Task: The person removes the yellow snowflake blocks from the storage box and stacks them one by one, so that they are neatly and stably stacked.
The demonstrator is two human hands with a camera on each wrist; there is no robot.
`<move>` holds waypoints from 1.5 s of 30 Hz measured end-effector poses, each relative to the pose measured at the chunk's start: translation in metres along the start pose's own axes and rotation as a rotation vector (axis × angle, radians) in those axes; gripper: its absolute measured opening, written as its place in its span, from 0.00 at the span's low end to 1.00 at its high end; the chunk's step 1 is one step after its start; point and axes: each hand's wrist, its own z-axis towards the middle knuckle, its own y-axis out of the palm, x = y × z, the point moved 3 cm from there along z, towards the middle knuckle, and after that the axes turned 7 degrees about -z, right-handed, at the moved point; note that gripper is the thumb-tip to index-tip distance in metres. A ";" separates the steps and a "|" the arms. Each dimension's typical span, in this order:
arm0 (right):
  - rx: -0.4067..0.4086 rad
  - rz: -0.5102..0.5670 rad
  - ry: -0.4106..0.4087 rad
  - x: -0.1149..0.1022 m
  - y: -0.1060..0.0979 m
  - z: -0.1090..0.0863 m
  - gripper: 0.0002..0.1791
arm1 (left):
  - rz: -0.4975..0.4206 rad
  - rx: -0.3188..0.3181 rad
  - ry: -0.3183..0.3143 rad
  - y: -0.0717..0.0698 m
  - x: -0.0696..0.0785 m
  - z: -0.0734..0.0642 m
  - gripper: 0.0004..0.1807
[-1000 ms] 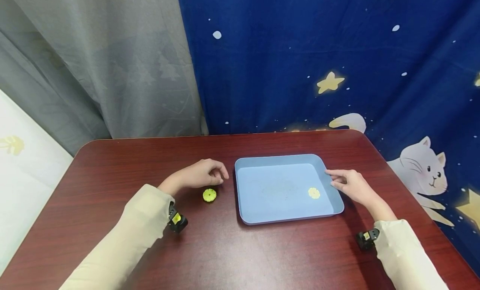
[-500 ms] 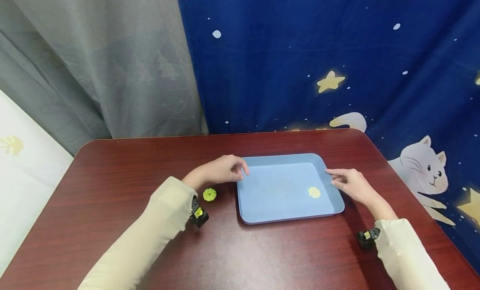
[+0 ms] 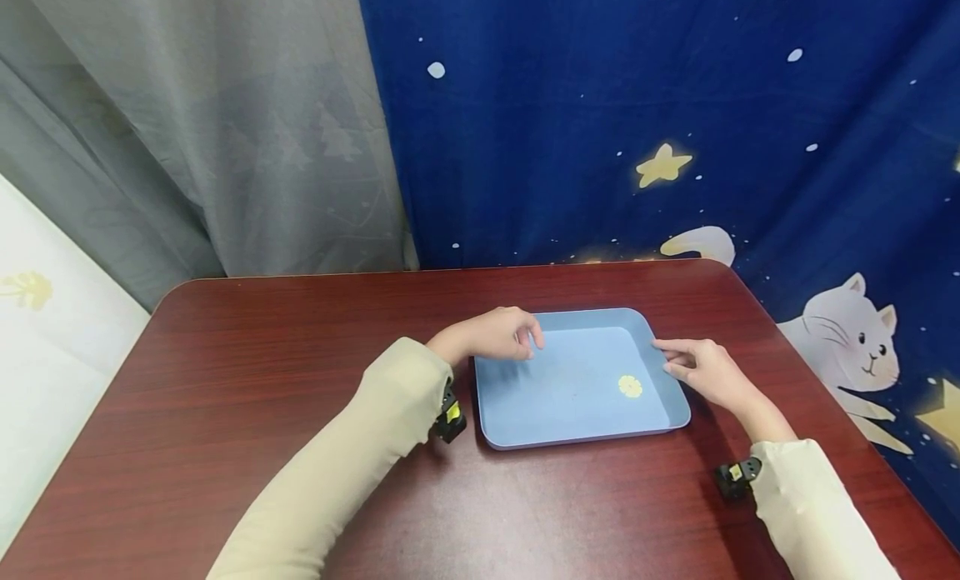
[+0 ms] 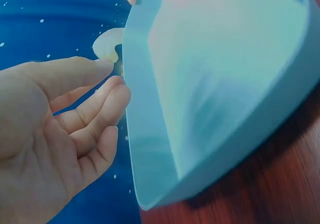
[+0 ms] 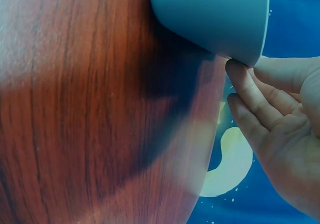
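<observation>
In the head view a blue rectangular tray [image 3: 577, 397] lies on the table, with a small pale yellow flower-shaped disc [image 3: 630, 386] inside near its right end. My left hand [image 3: 498, 332] is over the tray's left end. Its fingers are loosely bent, and the left wrist view shows nothing between thumb and fingertips [image 4: 117, 98]. At the opposite end, my right hand [image 3: 708, 372] pinches the tray's right wall. From the right wrist, the thumb and fingers [image 5: 250, 91] meet at the tray's edge [image 5: 215, 18]. The green-yellow disc seen earlier is hidden behind my left sleeve.
The tray stands on a dark red wooden table [image 3: 300, 313] with rounded far corners. Behind the table hang a grey curtain [image 3: 285, 147] and a blue starry curtain [image 3: 525, 130]. A black wrist camera [image 3: 450, 417] sits under the left cuff.
My left hand has moved right, from beside the green-yellow disc to over the tray's left end, and its sleeve now covers that disc. The right hand and the tray have stayed put.
</observation>
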 end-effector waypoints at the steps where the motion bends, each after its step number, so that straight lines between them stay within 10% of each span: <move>1: -0.001 0.001 0.000 0.000 0.000 0.000 0.22 | -0.004 -0.006 -0.009 0.002 0.001 0.004 0.10; 45: 0.012 0.013 -0.008 -0.002 -0.001 0.001 0.21 | -0.044 0.062 -0.118 0.075 0.023 0.094 0.12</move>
